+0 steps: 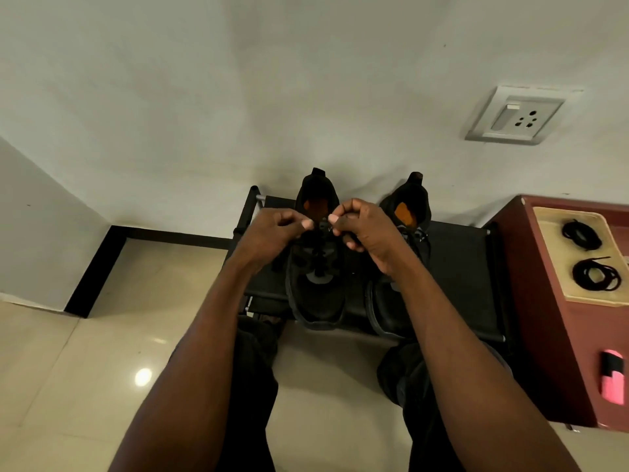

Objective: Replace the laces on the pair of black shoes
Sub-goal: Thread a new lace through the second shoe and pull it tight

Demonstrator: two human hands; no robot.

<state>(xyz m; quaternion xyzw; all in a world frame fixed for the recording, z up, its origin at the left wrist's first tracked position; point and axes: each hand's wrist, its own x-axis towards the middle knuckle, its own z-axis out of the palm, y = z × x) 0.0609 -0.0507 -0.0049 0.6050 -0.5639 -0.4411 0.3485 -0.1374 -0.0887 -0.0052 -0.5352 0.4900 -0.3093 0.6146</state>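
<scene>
Both hands work at centre frame, over the left-hand shoe [315, 277] of a black pair set on a low black rack [456, 267]. The second shoe [405, 212] stands just beside it toward frame right, partly hidden by the right forearm.

Grip: left hand [272, 233] with fingers curled, thumb and forefinger pinched at the top of the lacing; right hand [364, 229] likewise curled and pinching from the other side. What they hold is dark on dark. Most likely the old lace [320, 247] near its knot, but this cannot be confirmed.

Key relation: the lacing lies directly below and between the two pinches, equally near either hand.

Shoe's long axis runs up-down in frame, toe toward the lower edge, heel and opening toward the wall [238, 97]. The lace column follows the same axis.

Two coiled black laces [594, 275] lie on a tan tray [551, 253] atop the red cabinet [544, 352], right edge of frame, well apart from the shoes and on the right hand's side.

Judgement: old lace not yet removed; loosening stage.
</scene>
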